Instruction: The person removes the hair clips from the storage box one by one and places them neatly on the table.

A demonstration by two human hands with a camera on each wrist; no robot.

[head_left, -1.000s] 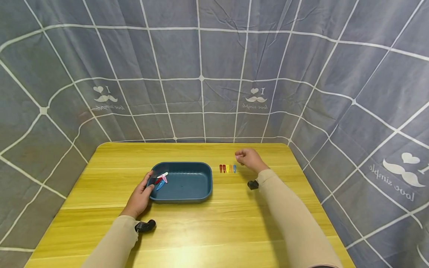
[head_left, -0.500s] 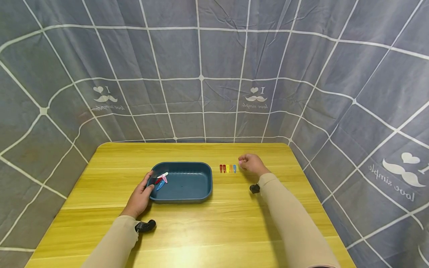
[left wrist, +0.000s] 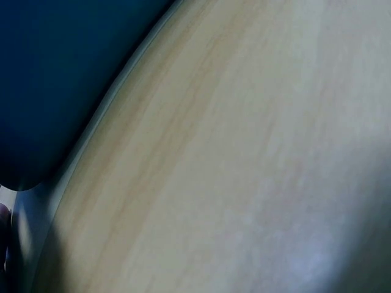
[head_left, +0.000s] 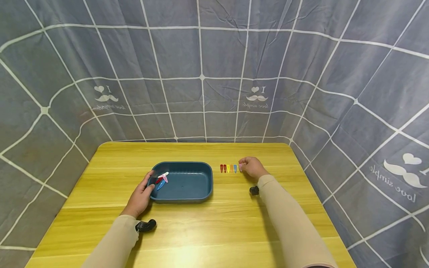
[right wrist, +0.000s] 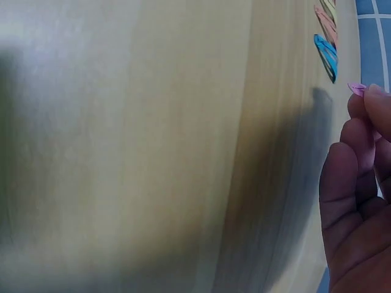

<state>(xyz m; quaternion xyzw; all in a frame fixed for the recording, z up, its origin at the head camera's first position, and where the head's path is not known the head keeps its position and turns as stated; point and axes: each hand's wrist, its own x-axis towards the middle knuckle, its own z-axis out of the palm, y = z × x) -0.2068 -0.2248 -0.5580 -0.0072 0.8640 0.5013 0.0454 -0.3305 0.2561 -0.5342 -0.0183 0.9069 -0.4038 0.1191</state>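
My right hand [head_left: 253,167] pinches a pink hair clip [right wrist: 356,89] between thumb and forefinger, beside the right end of a row of snap hair clips. That row on the table holds two red clips, a yellow clip [head_left: 228,169], an orange clip [head_left: 231,169] and a blue clip [head_left: 235,169], standing side by side. At the left end of a dark blue tray [head_left: 182,201], my left hand [head_left: 139,197] grips the rim, thumb at the near corner. Inside the tray, near that hand, lie several clips: white, pink, red and a blue one [head_left: 161,185].
The wooden table [head_left: 187,238] carries the tray left of the row of clips. A grey curtain [head_left: 181,96] with white lines hangs behind the table and along both sides. Each wrist wears a small black camera [head_left: 146,225].
My right hand has moved slightly right and toward me, bringing the pink clip down beside the blue one in the row. The left hand and tray stay where they were.
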